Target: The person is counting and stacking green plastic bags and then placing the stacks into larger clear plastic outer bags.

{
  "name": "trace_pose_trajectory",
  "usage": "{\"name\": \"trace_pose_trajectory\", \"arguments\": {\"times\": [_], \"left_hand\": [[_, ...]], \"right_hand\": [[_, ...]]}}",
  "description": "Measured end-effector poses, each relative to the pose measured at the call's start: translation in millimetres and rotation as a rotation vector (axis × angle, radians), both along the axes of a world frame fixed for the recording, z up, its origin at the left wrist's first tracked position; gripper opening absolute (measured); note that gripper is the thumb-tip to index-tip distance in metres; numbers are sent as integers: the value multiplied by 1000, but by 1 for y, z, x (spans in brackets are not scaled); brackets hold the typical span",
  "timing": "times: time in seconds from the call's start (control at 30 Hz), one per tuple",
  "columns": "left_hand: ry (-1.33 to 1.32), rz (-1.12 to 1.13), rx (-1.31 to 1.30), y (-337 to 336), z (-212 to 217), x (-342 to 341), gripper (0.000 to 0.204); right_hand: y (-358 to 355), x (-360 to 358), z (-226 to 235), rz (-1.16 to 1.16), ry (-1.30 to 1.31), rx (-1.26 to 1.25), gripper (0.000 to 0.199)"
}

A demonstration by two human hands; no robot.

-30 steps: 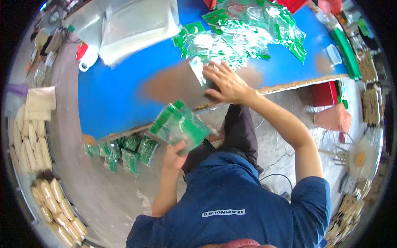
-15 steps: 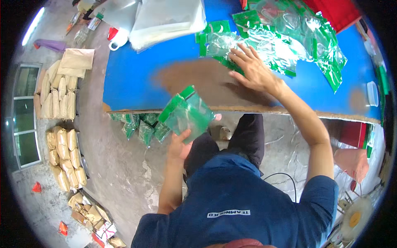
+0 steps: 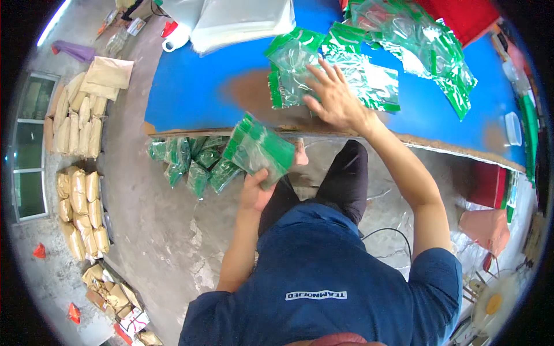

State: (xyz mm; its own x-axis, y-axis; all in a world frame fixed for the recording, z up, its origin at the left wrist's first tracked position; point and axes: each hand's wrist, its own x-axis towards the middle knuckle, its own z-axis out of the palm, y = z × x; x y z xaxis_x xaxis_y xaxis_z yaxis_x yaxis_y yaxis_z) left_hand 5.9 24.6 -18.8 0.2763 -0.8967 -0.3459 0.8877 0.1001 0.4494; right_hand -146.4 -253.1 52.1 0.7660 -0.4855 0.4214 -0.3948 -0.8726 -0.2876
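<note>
At eleven o'clock from our chest, our left hand (image 3: 255, 191) grips a green-edged bundle (image 3: 262, 151) of bags, thumb on top, near the table (image 3: 190, 86). At ten, green packs (image 3: 197, 177) show below the table's edge. At twelve, our right hand (image 3: 339, 104) is spread palm down, fingertips over loose bags (image 3: 372, 83); we cannot tell whether it presses them. Farther out, at eleven, lie stacked clear sheets (image 3: 245, 23).

two hands (image 3: 336, 101), one held green-edged bag stack (image 3: 269, 151), one blue table (image 3: 180, 95), one fan (image 3: 494, 304), one window (image 3: 30, 144)
</note>
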Motion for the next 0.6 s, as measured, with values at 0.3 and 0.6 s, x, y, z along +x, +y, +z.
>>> {"name": "trace_pose_trajectory", "arguments": {"times": [0.3, 0.6], "left_hand": [[112, 71, -17, -6, 9, 0, 54], [161, 102, 0, -10, -17, 19, 45]], "right_hand": [[91, 25, -4, 257, -33, 415, 36], [-8, 53, -32, -137, 233, -175, 58]]}}
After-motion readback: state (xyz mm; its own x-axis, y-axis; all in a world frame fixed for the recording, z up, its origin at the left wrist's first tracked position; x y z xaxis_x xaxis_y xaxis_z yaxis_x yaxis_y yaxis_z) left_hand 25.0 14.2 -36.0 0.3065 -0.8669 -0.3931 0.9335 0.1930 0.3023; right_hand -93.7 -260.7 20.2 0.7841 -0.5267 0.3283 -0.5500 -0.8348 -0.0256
